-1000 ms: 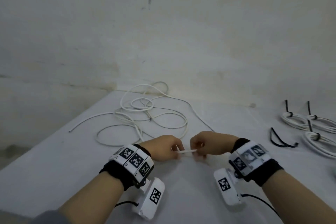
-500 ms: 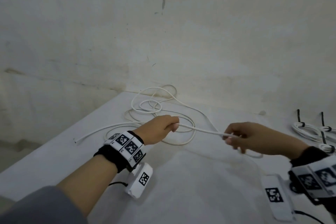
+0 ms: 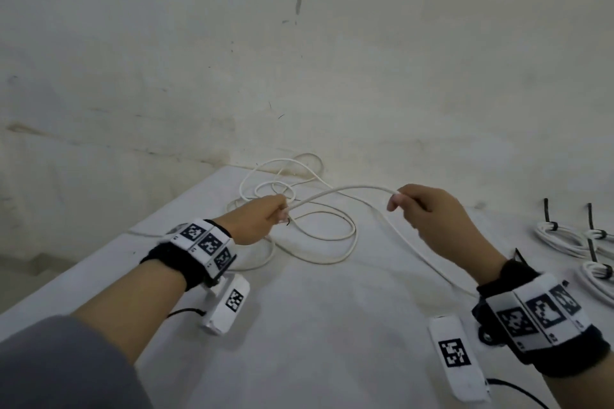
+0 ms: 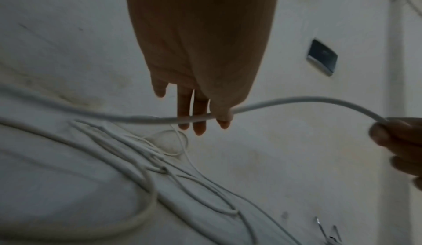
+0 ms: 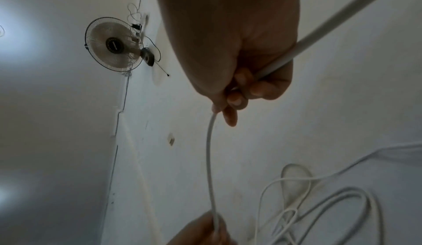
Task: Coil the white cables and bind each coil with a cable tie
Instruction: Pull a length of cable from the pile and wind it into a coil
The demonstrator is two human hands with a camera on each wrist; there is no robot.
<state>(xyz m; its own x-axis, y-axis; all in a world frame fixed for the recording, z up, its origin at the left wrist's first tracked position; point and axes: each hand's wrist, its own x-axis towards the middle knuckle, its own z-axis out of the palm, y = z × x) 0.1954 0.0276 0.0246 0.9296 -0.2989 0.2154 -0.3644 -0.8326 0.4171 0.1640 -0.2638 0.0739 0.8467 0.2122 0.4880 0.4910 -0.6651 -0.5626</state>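
Head view: left hand [image 3: 257, 221] pinches the white cable [image 3: 345, 190] at its fingertips; right hand [image 3: 432, 214] has fingers curled round the same cable further along; both raised above the white table [image 3: 299, 325]. Btwn the hands the cable arcs upward, long axis running roughly left-right; past the right hand it drops toward the near right side of the table. Rest of the cable lies in loose loops [image 3: 315, 236] on the table's far side, near the wall. vs 0.5 s ago: span btwn hands was nearly straight, now bowed up; right hand higher and nearer the left; vs 1 s ago hands were almost touching low over the table, now apart. Far right: bound coils [image 3: 564, 237] w/ black cable ties [image 3: 547, 214] sticking up. Wristbands carry black-white square markers; no legible writing.

Left wrist view: thumb and forefinger of left hand [image 4: 200, 68] nip the cable [image 4: 297, 100]; other fingers [image 4: 198, 122] hang straighter behind it; cable runs across the frame to the right hand [image 4: 399, 140] at the edge; loops [image 4: 137, 167] below on the table; dark plate [image 4: 322, 57] on the wall.

Right wrist view: right hand [image 5: 239, 59] clenched round the cable [image 5: 210, 158], which exits downward to the left hand [image 5: 200, 231] and up-right out of frame; wall fan [image 5: 114, 44], hub label unreadable.
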